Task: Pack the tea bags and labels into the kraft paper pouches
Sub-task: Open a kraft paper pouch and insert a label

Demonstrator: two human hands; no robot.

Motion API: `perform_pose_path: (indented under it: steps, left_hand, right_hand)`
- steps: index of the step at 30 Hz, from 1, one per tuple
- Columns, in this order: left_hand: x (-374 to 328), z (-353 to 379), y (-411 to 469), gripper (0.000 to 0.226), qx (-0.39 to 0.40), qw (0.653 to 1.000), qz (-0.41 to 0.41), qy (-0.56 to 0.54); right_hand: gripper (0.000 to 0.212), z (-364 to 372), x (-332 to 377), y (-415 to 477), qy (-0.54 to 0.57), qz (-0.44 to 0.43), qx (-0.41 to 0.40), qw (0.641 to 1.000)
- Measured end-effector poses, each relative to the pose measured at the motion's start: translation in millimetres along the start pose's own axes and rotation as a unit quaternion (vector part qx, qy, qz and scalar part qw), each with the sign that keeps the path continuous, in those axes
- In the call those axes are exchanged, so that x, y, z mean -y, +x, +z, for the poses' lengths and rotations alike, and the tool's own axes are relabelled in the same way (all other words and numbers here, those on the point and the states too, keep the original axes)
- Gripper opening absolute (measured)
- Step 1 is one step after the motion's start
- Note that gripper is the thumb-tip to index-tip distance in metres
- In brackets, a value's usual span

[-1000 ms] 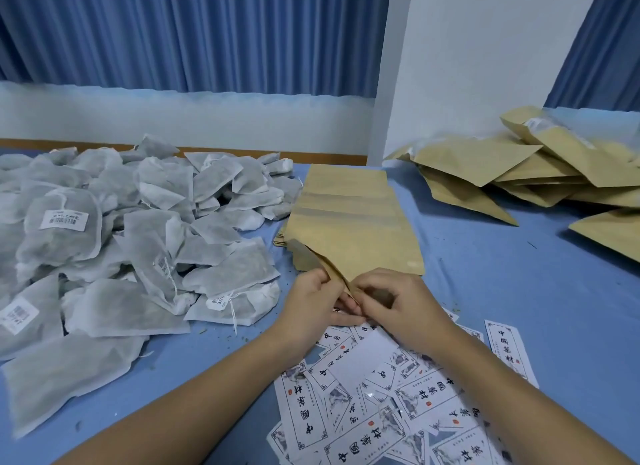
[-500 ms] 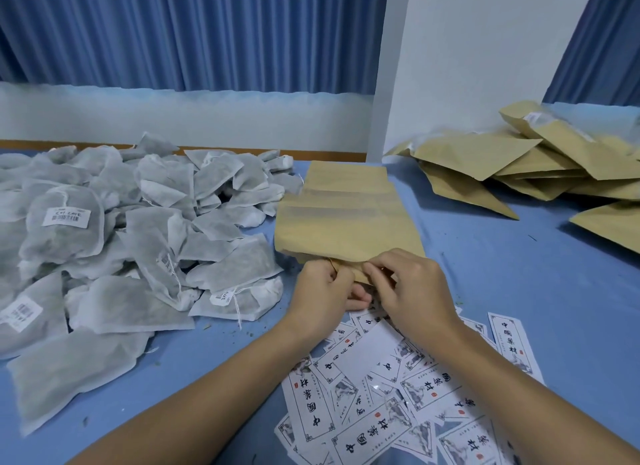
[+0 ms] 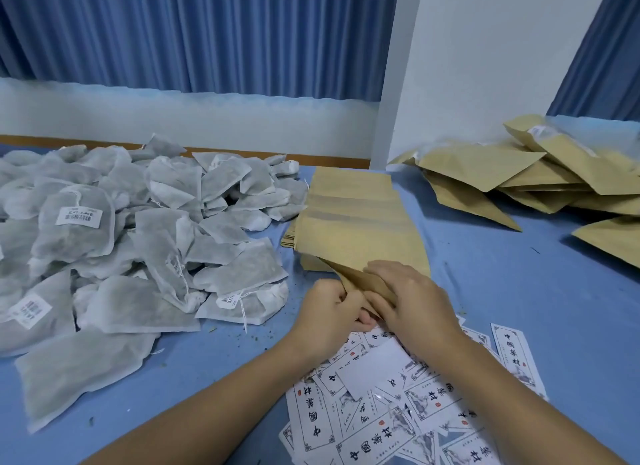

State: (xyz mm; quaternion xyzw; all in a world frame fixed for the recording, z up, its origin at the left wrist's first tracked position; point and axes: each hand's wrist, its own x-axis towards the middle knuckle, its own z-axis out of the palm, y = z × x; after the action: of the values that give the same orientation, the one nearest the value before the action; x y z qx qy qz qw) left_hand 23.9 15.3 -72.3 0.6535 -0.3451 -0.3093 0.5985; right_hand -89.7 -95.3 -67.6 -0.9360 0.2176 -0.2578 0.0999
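Pouch [image 3: 360,281] corner now higher, creased, between left hand [image 3: 329,312] and right hand [image 3: 412,302]

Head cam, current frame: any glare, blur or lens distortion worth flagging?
Head view: light soft and even, no glare, only faint shadows under the filled pouches at right; wide-angle bend in the curtain folds; left hand, right hand and the pouch they hold slightly soft; print on the labels legible; top-right corner smeared.
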Motion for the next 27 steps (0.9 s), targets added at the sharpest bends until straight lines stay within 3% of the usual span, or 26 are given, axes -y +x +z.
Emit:
perform_pose_path:
  steps: [2,5,8,10,12,14,16,18,20,22,25,27]
  left_hand:
    - [2,-2,-1,0.032,-0.002,1.0,-0.002,0.023]
    - [2,-7,0,0.031,-0.026,0.998,0.021,0.06]
    - [-1,-9,5,0.032,-0.12,0.971,0.113,0.175]
    - [-10,-13,9,0.03,-0.226,0.904,0.227,0.283]
    - [-23,-19,13,0.02,-0.292,0.783,0.379,0.398]
    - [-30,-22,18,0.015,-0.276,0.672,0.488,0.484]
    - [-33,-17,16,0.014,-0.192,0.633,0.504,0.556]
    - [-32,-6,15,0.017,-0.118,0.646,0.415,0.629]
    - [-32,10,26,0.036,-0.058,0.685,0.259,0.679]
    - [-32,22,49,0.036,-0.016,0.746,0.152,0.648]
    - [-33,21,80,0.044,0.066,0.83,0.064,0.55]
    - [-39,6,92,0.047,0.065,0.849,0.019,0.524]
  right_hand:
    - [0.017,-8,-5,13,-0.052,0.06,0.015,0.997]
    - [0.04,-36,-16,38,-0.039,0.154,-0.091,0.983]
    - [0.048,-48,-12,58,-0.024,0.136,-0.134,0.981]
    - [0.051,-42,-2,65,-0.085,0.109,-0.098,0.986]
    - [0.045,-33,5,67,-0.149,0.098,-0.059,0.982]
    - [0.038,-23,9,67,-0.175,0.089,-0.027,0.98]
    - [0.033,-15,10,66,-0.178,0.077,-0.021,0.981]
    - [0.036,-7,10,63,-0.171,0.068,-0.03,0.982]
    - [0.041,-4,7,59,-0.137,0.069,-0.079,0.985]
    - [0.053,0,7,53,-0.063,0.036,-0.155,0.985]
    - [0.073,3,-1,45,-0.016,-0.03,-0.275,0.961]
    - [0.083,4,-6,44,-0.034,-0.069,-0.332,0.94]
